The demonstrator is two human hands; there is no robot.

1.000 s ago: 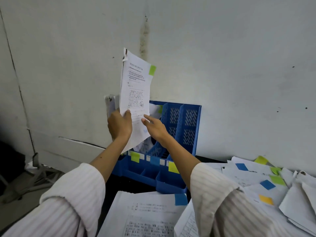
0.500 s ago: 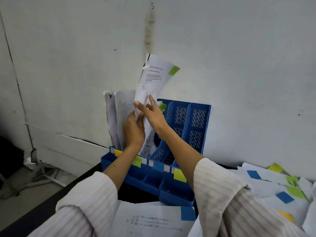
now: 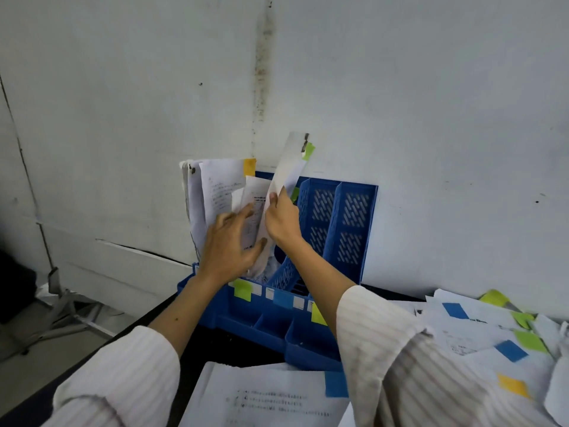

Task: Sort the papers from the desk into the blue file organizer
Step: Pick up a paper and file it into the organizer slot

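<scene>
The right hand (image 3: 281, 221) has its grip closed on a stapled paper (image 3: 284, 177) with a green tag (image 3: 308, 151) at the top corner. It pinches the paper at the lower part of its long edge, thumb in front. The paper stands nearly upright, a little tilted, and its lower end goes down into a left slot of the blue organizer (image 3: 345, 229), behind the left hand. How deep it sits, I cannot tell.

The left hand (image 3: 229, 246) is spread flat, fingers open, and presses against the sheets (image 3: 215, 192) that already stand in the organizer. It holds nothing; it only pushes them aside, I think to keep the slot open.

The paper is light and thin. It bends easily, and the top already curves a little above the grip. Held only at the bottom it can fold over, so a hold nearer the middle of the edge would give better control. The lower corner may catch on the other sheets and crumple, so it should go down slowly, edge first. The staple keeps the pages together, so they will not slide apart.

More papers (image 3: 480, 337) with coloured tags lie on the bench (image 3: 197, 349) at the right, and one more lies in front, so much sorting is left.
</scene>
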